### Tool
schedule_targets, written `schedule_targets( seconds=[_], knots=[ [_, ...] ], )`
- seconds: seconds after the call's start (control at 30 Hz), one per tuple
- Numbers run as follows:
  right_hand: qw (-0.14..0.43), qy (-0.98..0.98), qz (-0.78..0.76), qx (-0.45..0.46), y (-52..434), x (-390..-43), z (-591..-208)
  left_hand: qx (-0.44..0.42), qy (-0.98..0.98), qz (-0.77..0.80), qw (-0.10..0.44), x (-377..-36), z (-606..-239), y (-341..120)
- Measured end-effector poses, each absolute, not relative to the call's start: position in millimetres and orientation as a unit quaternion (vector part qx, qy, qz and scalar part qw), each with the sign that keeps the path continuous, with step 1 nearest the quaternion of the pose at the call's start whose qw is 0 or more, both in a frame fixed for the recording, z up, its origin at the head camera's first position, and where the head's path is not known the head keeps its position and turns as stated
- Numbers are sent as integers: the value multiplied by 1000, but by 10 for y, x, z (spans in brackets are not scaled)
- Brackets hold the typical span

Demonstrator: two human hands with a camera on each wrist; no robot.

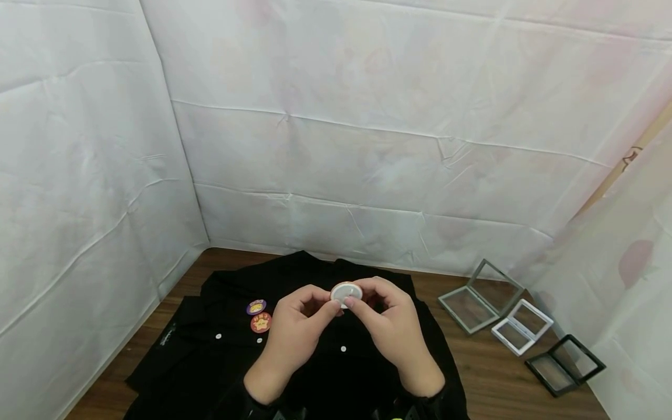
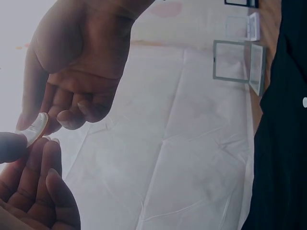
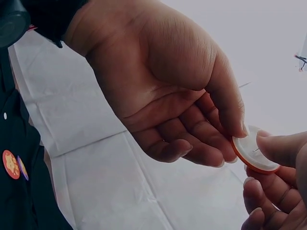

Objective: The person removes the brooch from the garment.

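Above a black buttoned shirt (image 1: pixel 367 376), both hands hold a round pin badge (image 1: pixel 343 293) with its pale back facing up. The left hand (image 1: pixel 295 331) pinches its left edge between thumb and fingers, and the right hand (image 1: pixel 391 329) pinches the opposite edge. In the right wrist view the badge (image 3: pixel 244 151) shows an orange-red rim and a thin pin on its back. The badge's front is hidden. On the shirt, left of the hands, sit a purple badge (image 1: pixel 256 307) and a red badge (image 1: pixel 261 322) with a star figure.
Three unfolded compact mirrors stand on the wooden table at the right: a grey one (image 1: pixel 469 309), a white one (image 1: pixel 514 335) and a black one (image 1: pixel 551 376). White cloth (image 1: pixel 336 163) hangs behind and along both sides.
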State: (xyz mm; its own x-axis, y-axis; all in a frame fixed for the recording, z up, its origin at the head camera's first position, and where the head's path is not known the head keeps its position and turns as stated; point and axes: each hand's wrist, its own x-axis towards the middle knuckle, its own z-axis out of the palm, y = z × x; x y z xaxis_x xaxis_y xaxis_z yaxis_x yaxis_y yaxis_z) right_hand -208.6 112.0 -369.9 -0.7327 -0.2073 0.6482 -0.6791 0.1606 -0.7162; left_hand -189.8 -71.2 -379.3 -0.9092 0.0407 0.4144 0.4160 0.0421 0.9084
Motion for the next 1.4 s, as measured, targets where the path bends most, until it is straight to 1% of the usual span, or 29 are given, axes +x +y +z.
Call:
schedule_targets(
  seconds=[0.23,0.53,0.77,0.93,1.17,1.4],
  knots=[
    [189,-704,605,319,1083,-2103,-3711,-165,-709,-670,147,-1886,-3790,-713],
    [209,-684,613,336,1026,-2088,-3699,-168,-704,-674,150,-1869,-3786,-725],
    [208,-676,619,341,1008,-2084,-3695,-169,-705,-672,153,-1863,-3781,-740],
    [203,-679,620,337,1005,-2076,-3700,-173,-706,-669,157,-1861,-3785,-746],
    [176,-698,625,301,1017,-2055,-3701,-183,-700,-669,166,-1864,-3809,-746],
    [184,-696,625,301,1006,-2036,-3740,-179,-704,-667,167,-1856,-3833,-751]
  ],
)
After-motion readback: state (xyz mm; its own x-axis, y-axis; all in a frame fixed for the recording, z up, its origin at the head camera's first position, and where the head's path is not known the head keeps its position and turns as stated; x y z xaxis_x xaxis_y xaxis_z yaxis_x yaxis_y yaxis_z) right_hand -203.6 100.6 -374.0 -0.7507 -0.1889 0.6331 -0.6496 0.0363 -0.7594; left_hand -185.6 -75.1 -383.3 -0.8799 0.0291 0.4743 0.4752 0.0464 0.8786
